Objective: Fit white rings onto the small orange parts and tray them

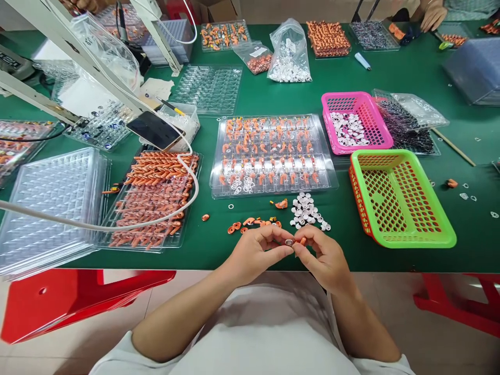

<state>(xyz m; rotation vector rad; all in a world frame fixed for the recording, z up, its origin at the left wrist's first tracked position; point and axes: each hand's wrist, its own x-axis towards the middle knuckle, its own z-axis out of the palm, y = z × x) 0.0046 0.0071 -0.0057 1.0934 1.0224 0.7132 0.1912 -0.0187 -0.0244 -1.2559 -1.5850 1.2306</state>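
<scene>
My left hand (261, 252) and my right hand (324, 256) meet at the table's near edge, fingertips pinched together. The left fingers hold a small round part with a pale ring (289, 242). Between the right fingertips sits a small orange plastic piece (303, 241); whether the two are joined is hidden by the fingers. Just beyond the hands lie loose orange pieces (250, 222), a pile of white round caps (307, 209) and one orange part with a yellow tip (280, 204). Farther out, a clear tray (332, 179) carries rows of orange parts and some white rings.
A pink basket (385, 141) holds white caps; a green basket (449, 237) is nested in an orange one. Trays of orange pieces (150, 203) and stacked clear trays (54, 192) stand left, beneath a white cable (117, 227). A co-worker's hand (433, 16) is at the far right.
</scene>
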